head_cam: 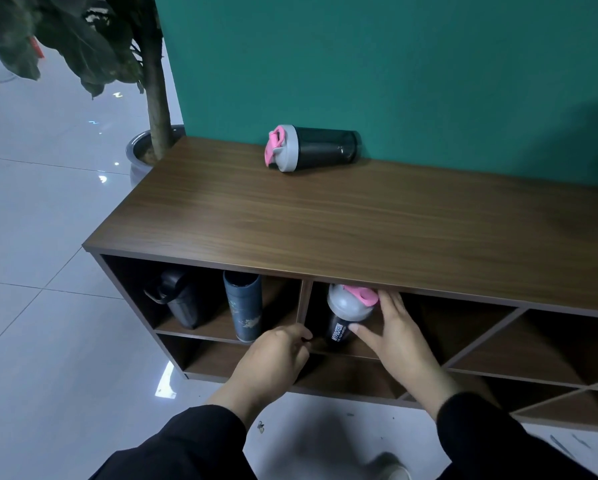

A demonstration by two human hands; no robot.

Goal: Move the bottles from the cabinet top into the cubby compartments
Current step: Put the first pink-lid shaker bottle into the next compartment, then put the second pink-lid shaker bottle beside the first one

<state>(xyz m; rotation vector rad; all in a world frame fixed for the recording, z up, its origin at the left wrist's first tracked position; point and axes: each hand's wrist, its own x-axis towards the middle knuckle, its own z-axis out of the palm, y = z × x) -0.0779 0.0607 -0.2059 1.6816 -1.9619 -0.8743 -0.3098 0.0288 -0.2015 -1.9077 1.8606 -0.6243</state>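
Observation:
A dark shaker bottle (325, 148) with a grey lid and pink cap lies on its side at the back of the wooden cabinet top (359, 230). A second shaker bottle (346, 315) with the same grey lid and pink cap stands in the upper middle cubby. My right hand (394, 336) rests against its right side, thumb on the body and fingers by the lid. My left hand (276, 355) is at the divider edge left of it, fingers curled, holding nothing. In the upper left cubby stand a black bottle (181, 299) and a tall blue flask (243, 306).
A green wall panel (394, 64) rises behind the cabinet. A potted plant (152, 133) stands at the cabinet's far left corner on the glossy tiled floor (31, 237). Diagonal-divided cubbies (532, 358) lie to the right. Lower cubbies sit beneath the occupied ones.

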